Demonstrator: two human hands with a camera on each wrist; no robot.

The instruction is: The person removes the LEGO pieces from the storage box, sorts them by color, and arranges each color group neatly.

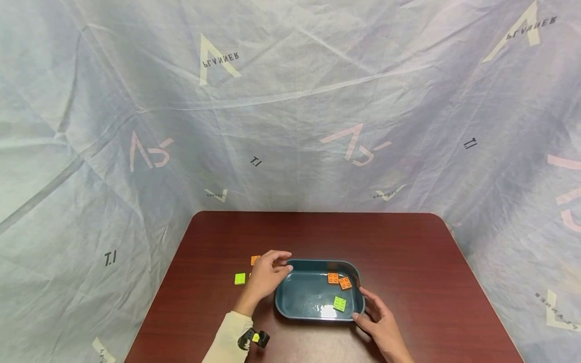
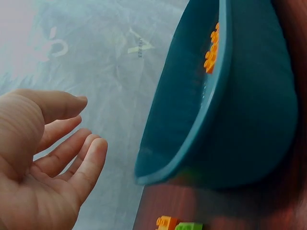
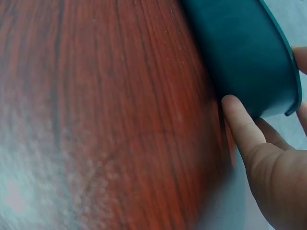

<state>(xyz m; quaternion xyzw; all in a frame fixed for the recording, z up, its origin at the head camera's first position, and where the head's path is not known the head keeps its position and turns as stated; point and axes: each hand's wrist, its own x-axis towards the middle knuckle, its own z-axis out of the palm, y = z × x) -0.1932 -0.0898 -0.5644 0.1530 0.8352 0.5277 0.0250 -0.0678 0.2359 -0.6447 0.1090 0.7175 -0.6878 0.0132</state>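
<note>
We are steadying the dark teal plastic tray (image 1: 317, 315) near the desk's front edge with our right hand (image 1: 379, 322), fingers straight, while our left hand (image 1: 265, 277), open and empty, is hovering beside the small orange brick (image 1: 255, 259) that we judge needs pinching next.

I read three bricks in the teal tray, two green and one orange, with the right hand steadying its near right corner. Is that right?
Not quite: the colours are swapped. The head view shows two orange bricks and one green brick in the teal tray. The count of three holds, and the right hand does touch the tray's near right corner.
</note>
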